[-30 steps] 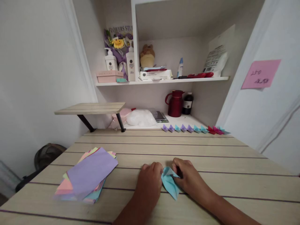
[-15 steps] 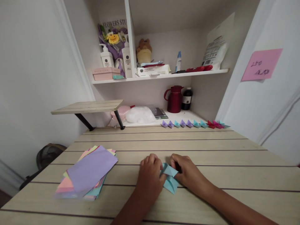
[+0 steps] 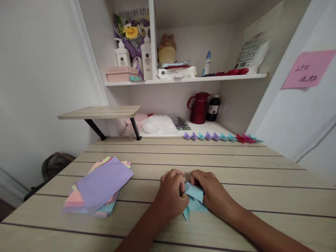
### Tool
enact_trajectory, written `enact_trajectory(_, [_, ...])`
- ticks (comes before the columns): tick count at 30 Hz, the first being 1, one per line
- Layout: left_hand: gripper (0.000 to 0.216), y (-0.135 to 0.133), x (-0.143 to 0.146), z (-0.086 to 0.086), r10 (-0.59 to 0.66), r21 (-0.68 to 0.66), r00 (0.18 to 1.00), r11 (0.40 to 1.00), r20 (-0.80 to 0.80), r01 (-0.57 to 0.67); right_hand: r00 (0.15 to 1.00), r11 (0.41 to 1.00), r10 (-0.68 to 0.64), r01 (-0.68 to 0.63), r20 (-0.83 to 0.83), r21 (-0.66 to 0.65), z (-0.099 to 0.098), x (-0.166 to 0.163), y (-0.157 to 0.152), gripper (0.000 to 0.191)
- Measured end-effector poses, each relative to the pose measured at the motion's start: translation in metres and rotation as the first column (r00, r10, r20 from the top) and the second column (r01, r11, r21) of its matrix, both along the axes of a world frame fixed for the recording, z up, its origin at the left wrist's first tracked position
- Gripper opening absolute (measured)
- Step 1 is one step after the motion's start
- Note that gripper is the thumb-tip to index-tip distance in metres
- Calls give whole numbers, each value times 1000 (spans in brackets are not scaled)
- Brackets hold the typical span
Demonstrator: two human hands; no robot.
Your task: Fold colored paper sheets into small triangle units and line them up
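A light blue sheet of folded paper (image 3: 194,196) is between my two hands, low over the front middle of the table. My left hand (image 3: 172,192) pinches its left edge, with the fingers curled and the thumb pressed in. On the other side my right hand (image 3: 211,189) grips the right edge, its fingers bent round the paper. The upper part is folded over in a band, and a pointed flap hangs down at the lower left. My fingers hide both side edges.
To the left lies a fanned stack of coloured paper (image 3: 105,185), purple on top. Small folded paper boats (image 3: 208,135) stand in a row along the back edge. A raised wooden shelf (image 3: 101,112) stands back left. Behind are a red jug (image 3: 199,108) and dark bottle (image 3: 214,109).
The blue paper has turned and its flaps have shifted, with a point now hanging at lower left. My left hand has rolled inward and moved slightly right. The view has tilted a little.
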State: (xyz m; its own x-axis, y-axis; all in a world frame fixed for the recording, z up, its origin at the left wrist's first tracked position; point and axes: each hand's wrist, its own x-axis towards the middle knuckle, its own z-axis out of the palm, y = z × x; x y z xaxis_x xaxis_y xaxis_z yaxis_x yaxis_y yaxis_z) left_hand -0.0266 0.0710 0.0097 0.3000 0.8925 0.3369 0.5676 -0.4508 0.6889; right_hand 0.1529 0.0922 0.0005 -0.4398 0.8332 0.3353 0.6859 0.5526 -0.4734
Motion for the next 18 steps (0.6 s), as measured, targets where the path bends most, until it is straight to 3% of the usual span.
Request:
enact_trajectory(3, [8, -2, -5, 8, -52, -38, 987, 998, 153, 59, 997, 997, 13, -18, -74, -71, 3, 1, 1, 18])
enact_trajectory(7, [18, 0, -9, 6, 71, -117, 947, 992, 315, -35, 981, 983, -17, -19, -191, -182, 8, 2, 2, 7])
enact_trajectory(9, [15, 2, -8, 1, 88, -127, 953, 990, 289, -53, 978, 980, -28, -14, -207, -198, 10, 3, 2, 6])
enact_trajectory(13, [32, 6, -4, -8, 63, -101, 977, 994, 204, -43, 959, 965, -25, -51, -283, -256, 10, 4, 3, 4])
enact_trajectory(18, [24, 11, -5, -7, 112, -99, 987, 990, 116, -101, 907, 936, 13, -159, -420, -314, 6, 8, 6, 6])
